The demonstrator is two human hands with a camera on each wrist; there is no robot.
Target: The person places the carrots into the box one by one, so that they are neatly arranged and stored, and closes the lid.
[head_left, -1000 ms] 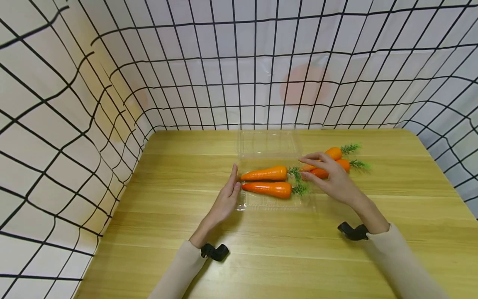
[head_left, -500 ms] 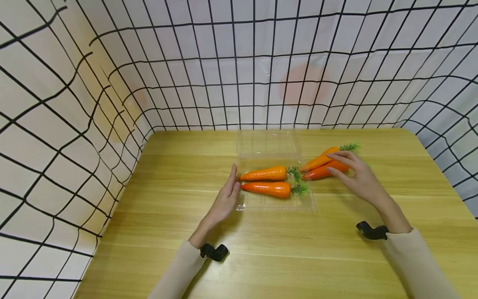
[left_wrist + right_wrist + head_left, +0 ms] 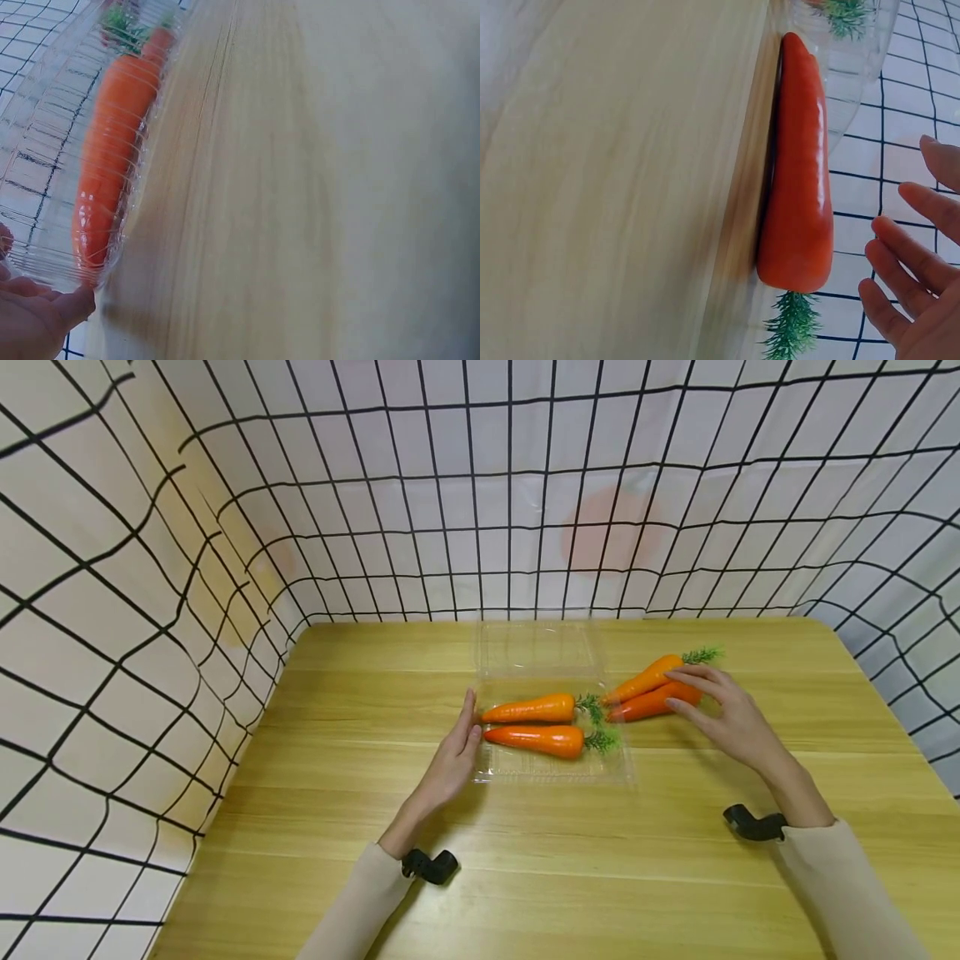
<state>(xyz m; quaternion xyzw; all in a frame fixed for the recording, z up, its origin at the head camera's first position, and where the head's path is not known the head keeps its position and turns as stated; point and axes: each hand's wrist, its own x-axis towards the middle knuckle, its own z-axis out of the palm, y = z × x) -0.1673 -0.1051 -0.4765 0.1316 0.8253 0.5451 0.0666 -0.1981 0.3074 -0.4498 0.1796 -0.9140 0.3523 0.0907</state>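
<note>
A clear plastic clamshell box (image 3: pixel 551 770) lies on the table with its lid (image 3: pixel 536 645) folded back. Inside are two carrots, an orange one (image 3: pixel 534 708) and a redder one (image 3: pixel 542 741), green tops pointing right. My left hand (image 3: pixel 450 762) rests its fingers along the box's left end; the left wrist view shows the fingertips (image 3: pixel 79 304) at the plastic by a carrot tip. To the right of the box lie a loose orange carrot (image 3: pixel 647 678) and a red-orange carrot (image 3: pixel 647 703). Over the latter's thick end hovers my right hand (image 3: pixel 726 717), thumb and fingers spread, holding nothing.
The wooden table (image 3: pixel 570 877) runs beneath everything. White cloth with a black grid (image 3: pixel 510 527) rises at the back and on both sides. The box lid nearly reaches the back edge.
My right hand has moved right, from the box's right edge to the thick end of the loose red-orange carrot. My left hand has stayed at the box's left end.
</note>
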